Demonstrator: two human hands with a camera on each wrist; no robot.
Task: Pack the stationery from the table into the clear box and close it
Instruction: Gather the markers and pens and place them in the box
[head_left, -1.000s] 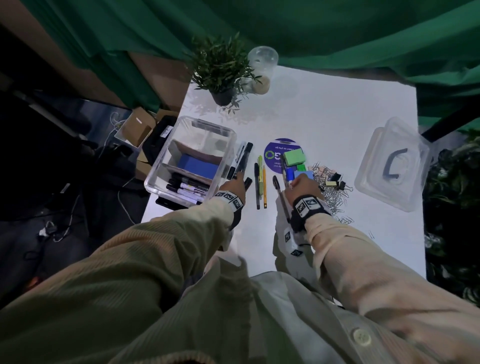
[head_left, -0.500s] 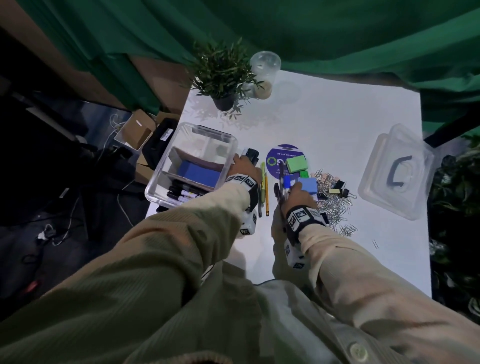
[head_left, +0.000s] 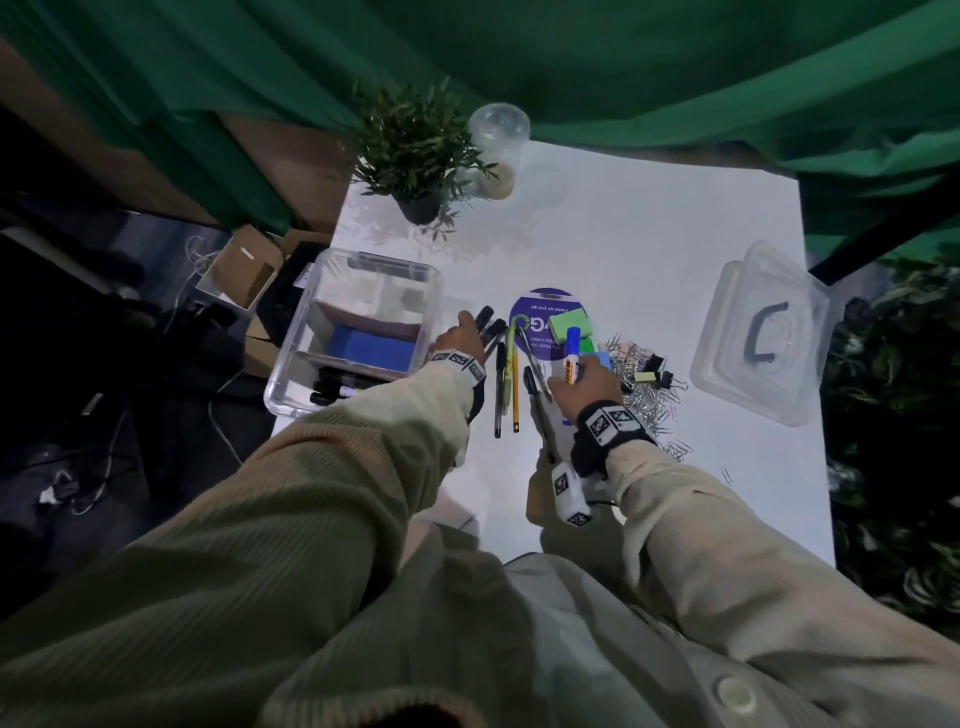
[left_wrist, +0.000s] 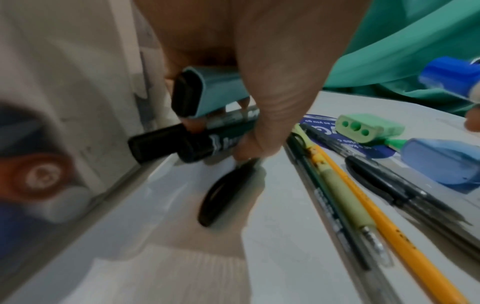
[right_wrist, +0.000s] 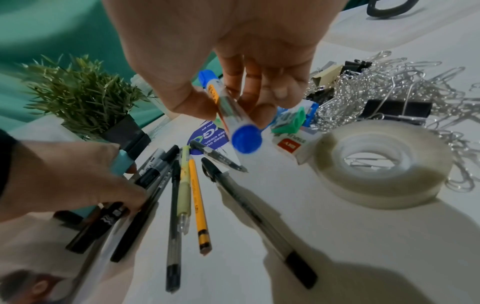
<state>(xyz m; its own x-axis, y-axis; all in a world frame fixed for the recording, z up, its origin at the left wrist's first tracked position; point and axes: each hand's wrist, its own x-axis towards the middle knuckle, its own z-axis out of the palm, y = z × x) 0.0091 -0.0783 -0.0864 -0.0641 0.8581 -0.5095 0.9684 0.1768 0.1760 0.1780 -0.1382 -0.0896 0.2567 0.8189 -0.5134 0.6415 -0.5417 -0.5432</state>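
- Packing pens: left hand (head_left: 460, 338) is gripping black markers (left_wrist: 197, 142) beside the clear box (head_left: 291, 364) at the desk's left edge
- Right hand (head_left: 584, 382) is pinching a blue-capped glue tube (right_wrist: 233, 121)
- Next, I'd judge: carrying both into the box; lid (head_left: 753, 332) is waiting near the right edge

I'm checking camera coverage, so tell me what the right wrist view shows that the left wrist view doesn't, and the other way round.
Only the right wrist view shows the roll of clear tape, the heap of paper clips, the potted plant and the right hand pinching a blue-capped glue tube.

Only the left wrist view shows the wall of the clear box beside the left hand, and the green sharpener with its three holes.

Both show the left hand gripping black markers, and the yellow pencil lying among the pens.
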